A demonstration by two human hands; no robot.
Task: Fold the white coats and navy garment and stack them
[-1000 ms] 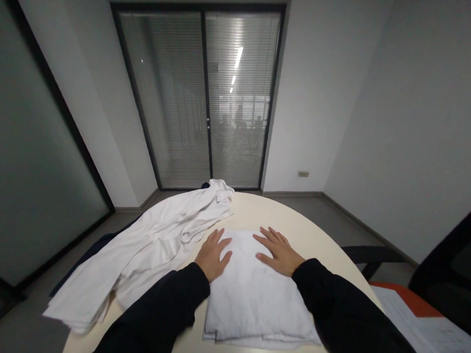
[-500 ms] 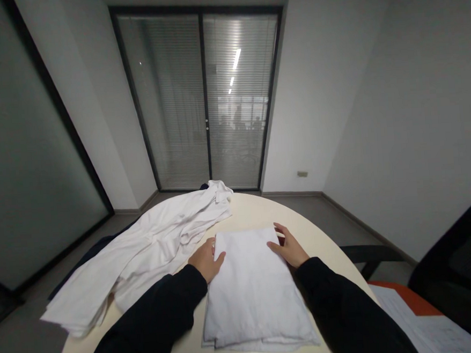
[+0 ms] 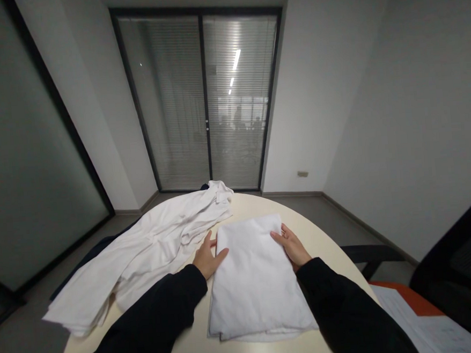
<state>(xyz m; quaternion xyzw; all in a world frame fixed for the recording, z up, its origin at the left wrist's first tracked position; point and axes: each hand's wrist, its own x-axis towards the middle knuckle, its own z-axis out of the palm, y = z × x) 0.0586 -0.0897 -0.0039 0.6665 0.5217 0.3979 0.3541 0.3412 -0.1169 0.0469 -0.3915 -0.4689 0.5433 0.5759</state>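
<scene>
A folded white cloth [image 3: 257, 282] lies on the round cream table [image 3: 303, 223], turned slightly, its far right corner a little higher than its left. At its left edge is my left hand [image 3: 209, 256], fingers apart, with the thumb touching the top of the cloth. My right hand [image 3: 292, 245] grips the far right edge, thumb on top and fingers at the side and partly beneath. Left of the folded cloth, loose white garments [image 3: 155, 246] are spread across the table, with dark fabric [image 3: 91, 254] showing under their left side.
A black chair [image 3: 463, 268] stands at the right, with papers [image 3: 406, 315] and an orange folder [image 3: 409, 297] near its seat. Beyond the table is a glass door [image 3: 206, 98] with blinds. A frosted glass panel [image 3: 27, 148] is on the left.
The folded cloth has shifted away and slightly right, and has rotated a little. My right hand has moved slightly right with its edge. My left hand's fingers have spread a little.
</scene>
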